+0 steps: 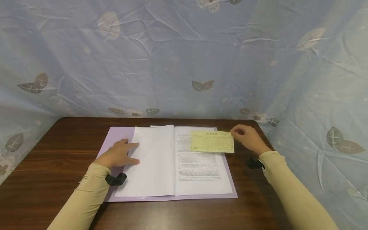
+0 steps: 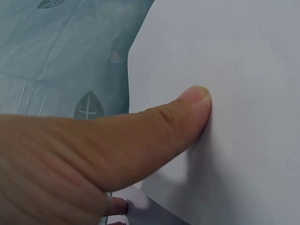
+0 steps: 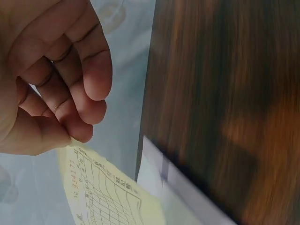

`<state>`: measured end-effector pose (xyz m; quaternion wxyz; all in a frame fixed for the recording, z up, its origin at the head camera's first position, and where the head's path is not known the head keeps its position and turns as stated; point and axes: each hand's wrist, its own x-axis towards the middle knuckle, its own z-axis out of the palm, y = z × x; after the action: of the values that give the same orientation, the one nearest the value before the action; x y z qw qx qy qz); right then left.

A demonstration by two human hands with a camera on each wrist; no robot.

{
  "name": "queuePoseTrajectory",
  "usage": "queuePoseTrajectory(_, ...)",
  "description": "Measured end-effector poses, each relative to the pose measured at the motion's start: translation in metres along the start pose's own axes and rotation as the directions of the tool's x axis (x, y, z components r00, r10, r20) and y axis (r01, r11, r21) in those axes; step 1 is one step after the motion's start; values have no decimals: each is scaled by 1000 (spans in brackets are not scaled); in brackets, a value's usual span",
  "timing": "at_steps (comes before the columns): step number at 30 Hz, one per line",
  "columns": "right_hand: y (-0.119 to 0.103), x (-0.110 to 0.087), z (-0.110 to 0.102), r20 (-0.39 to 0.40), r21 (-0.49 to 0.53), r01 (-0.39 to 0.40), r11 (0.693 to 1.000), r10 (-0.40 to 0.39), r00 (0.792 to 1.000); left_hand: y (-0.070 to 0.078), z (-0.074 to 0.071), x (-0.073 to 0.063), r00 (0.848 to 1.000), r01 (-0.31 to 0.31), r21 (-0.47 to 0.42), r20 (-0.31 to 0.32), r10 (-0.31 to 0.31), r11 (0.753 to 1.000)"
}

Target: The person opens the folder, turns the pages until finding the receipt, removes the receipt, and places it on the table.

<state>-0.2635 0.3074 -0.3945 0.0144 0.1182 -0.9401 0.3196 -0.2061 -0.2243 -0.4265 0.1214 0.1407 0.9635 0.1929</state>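
My right hand [image 1: 246,136] pinches the right end of a yellow receipt slip [image 1: 212,141] between thumb and fingertips. Printed grid lines and a red number show on the slip [image 3: 110,192] in the right wrist view. It overlaps the upper part of a printed page [image 1: 201,174] in the head view. On the left, my left hand [image 1: 119,154] has its fingers spread over the edge of blank white sheets [image 1: 155,166]. Its thumb [image 2: 187,110] lies on the white paper in the left wrist view. Under the papers spreads an open lilac folder [image 1: 120,131].
The folder lies on a dark wooden table [image 1: 51,159]. Behind the table and along its right side hangs a pale blue leaf-patterned cloth [image 1: 172,64]. A black wrist device [image 1: 116,179] is strapped to the left wrist, another [image 1: 255,163] to the right.
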Motion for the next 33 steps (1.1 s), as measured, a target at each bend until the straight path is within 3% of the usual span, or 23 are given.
queuePoseTrajectory(9, 52, 0, -37, 38, -13, 1, 1000, 0, 999, -1, -1, 1, 1000, 23, -12, 16, -23, 1000)
queuePoseTrajectory(18, 87, -12, -63, 45, -183, -59, 981, 68, 997, -3, -3, -1, 999, 29, -7, 23, -29, 1000)
queuePoseTrajectory(27, 109, -22, -60, 35, -261, -72, 963, 84, 996, -2, -2, -2, 1000, 19, -15, 20, -18, 1000)
queuePoseTrajectory(33, 117, -21, -50, 5, -248, -140, 959, 145, 989, 0, -3, -2, 1000, 21, 4, 11, -21, 1000)
